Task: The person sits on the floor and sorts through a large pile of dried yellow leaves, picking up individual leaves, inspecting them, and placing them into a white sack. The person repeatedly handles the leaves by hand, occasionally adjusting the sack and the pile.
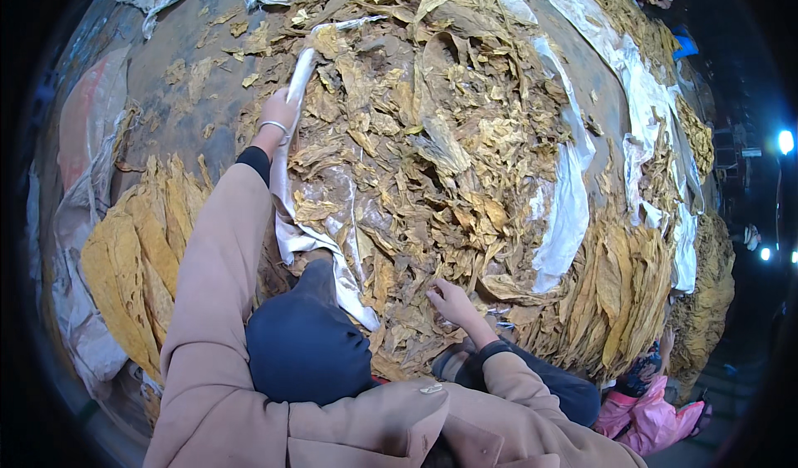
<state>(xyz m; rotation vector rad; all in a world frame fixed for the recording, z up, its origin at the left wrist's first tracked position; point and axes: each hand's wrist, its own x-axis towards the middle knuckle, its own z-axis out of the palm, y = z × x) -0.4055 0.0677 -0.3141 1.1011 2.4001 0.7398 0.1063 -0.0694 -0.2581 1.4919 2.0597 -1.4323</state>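
My left hand [280, 109], a bangle at its wrist, is closed around the raised edge of a white woven plastic sheet [298, 84]. The sheet lies under a heap of loose, broken dried tobacco leaves [399, 125], and its other edge [564, 212] shows on the right. Close to my body, my right hand [454, 304] is low over the leaf scraps with its fingers bent. Whether a scrap is between those fingertips cannot be made out. My bent knee [308, 340] covers part of the sheet's near edge.
Stacked whole tobacco leaves [134, 250] lie at left, with another stack [614, 287] at right. Crumpled sacking [87, 218] lines the left side. More white sheeting [642, 88] and leaf piles extend right. A person in pink clothing [648, 402] is at lower right.
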